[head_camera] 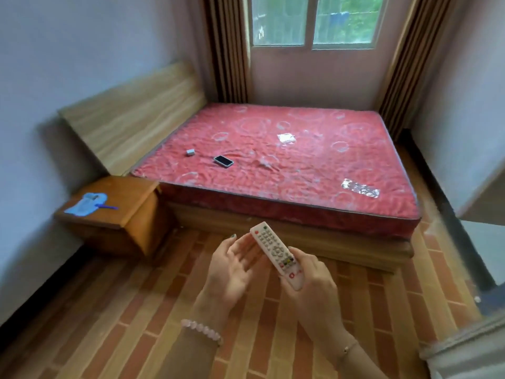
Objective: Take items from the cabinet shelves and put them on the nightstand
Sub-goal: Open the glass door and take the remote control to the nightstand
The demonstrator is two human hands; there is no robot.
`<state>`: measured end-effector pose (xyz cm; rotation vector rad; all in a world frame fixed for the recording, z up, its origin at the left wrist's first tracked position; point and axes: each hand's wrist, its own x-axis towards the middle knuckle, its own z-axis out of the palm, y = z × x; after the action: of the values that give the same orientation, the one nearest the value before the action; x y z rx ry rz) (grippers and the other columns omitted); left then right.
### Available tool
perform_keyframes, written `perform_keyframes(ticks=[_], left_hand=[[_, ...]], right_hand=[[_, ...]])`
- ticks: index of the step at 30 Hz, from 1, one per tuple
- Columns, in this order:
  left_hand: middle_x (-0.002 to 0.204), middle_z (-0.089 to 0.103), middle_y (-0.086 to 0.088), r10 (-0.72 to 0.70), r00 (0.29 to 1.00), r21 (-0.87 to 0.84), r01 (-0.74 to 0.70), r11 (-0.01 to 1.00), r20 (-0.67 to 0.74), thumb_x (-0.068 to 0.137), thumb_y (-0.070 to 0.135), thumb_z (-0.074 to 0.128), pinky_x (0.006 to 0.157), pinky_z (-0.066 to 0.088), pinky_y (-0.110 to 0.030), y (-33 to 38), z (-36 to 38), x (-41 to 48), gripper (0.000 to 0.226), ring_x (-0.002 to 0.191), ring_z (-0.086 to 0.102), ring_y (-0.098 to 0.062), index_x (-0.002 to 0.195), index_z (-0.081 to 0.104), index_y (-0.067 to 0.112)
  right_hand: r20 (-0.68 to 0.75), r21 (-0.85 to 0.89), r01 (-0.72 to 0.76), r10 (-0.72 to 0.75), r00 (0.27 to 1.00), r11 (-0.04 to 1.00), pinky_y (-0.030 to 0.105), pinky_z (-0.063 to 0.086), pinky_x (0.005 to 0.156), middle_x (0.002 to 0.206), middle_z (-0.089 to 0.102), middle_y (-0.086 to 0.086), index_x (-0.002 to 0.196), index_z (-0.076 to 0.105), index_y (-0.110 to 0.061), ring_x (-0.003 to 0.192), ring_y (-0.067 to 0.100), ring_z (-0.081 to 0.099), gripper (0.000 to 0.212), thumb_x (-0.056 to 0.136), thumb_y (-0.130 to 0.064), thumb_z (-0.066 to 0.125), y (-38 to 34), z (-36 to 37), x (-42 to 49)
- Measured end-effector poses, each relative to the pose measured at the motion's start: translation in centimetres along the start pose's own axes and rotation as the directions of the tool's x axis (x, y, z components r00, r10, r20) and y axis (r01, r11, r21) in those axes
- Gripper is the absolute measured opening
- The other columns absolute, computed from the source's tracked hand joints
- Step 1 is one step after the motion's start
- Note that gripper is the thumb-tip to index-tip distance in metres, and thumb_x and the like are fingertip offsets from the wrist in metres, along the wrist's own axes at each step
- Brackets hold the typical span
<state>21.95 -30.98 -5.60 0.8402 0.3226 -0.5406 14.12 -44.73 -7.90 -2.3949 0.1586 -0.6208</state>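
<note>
Here we are at the foot of the room, and both hands are up over the brick-patterned floor with a long white plastic remote control between them. The right hand grips the remote's near end, fingers wrapped behind it and thumb along its edge, holding it firm. The left hand is palm up with fingers spread fairly wide, only the fingertips touching the remote's far left edge. The remote's long axis runs on a diagonal, near end low toward the right wrist, far end up and left, aimed roughly toward the bed's near edge, buttons facing up. There is a pink bead bracelet on the left wrist. Off to the left, the small orange-brown wooden nightstand sits tucked in the corner, its right side touching the bed frame, wall close behind; a blue flat item takes the left part of its top, and the right part is bare wood. Open floor lies between the hands and the nightstand. The red patterned mattress fills the middle of the room, carrying a dark phone, a small grey block and two shiny wrappers, with the pale wooden headboard along the left wall.
</note>
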Motion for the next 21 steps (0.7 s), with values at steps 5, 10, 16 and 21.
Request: perform_keyframes(ticks=[5, 10, 16, 21], left_hand=[[0.095, 0.070, -0.013, 0.116, 0.987, -0.052, -0.122, 0.991, -0.110, 0.096, 0.030, 0.037, 0.081, 0.049, -0.037, 6.4, -9.3, -2.8, 0.039, 0.095, 0.063, -0.024, 0.116, 0.057, 0.004], [0.111, 0.065, -0.016, 0.197, 0.953, -0.124, -0.229, 0.965, -0.232, 0.095, 0.030, 0.038, 0.093, 0.047, -0.039, 11.1, -15.5, -4.3, 0.042, 0.105, 0.060, -0.028, 0.124, 0.053, 0.003], [0.113, 0.064, -0.016, 0.279, 0.894, -0.156, -0.350, 0.924, -0.351, 0.096, 0.029, 0.036, 0.093, 0.046, -0.042, 15.7, -20.0, -2.7, 0.040, 0.105, 0.061, -0.028, 0.122, 0.054, 0.005], [0.127, 0.057, -0.017, 0.294, 0.858, -0.120, -0.374, 0.920, -0.422, 0.096, 0.029, 0.035, 0.101, 0.041, -0.047, 20.6, -22.8, 2.7, 0.043, 0.117, 0.054, -0.030, 0.128, 0.051, 0.005]], right_hand=[[0.114, 0.080, 0.117, -0.126, 0.985, 0.990, 0.014, 0.039, 0.066, 0.094, 0.065, 0.000, 0.114, 0.060, -0.010, 0.077, 0.013, 0.057, 0.050, 0.069, -0.015, 0.079, -7.6, 7.7, 0.2], [0.198, 0.159, 0.206, -0.235, 0.952, 0.966, 0.018, 0.040, 0.067, 0.098, 0.066, 0.002, 0.115, 0.060, -0.009, 0.080, 0.017, 0.059, 0.049, 0.071, -0.017, 0.078, -12.8, 13.9, 1.5], [0.291, 0.217, 0.284, -0.340, 0.895, 0.934, 0.022, 0.040, 0.067, 0.097, 0.065, 0.002, 0.113, 0.060, -0.010, 0.078, 0.020, 0.059, 0.048, 0.069, -0.017, 0.077, -16.1, 21.1, 5.0], [0.335, 0.259, 0.303, -0.380, 0.862, 0.917, 0.022, 0.040, 0.065, 0.100, 0.064, 0.000, 0.116, 0.059, -0.013, 0.080, 0.020, 0.058, 0.051, 0.069, -0.017, 0.077, -17.2, 27.6, 10.7]])
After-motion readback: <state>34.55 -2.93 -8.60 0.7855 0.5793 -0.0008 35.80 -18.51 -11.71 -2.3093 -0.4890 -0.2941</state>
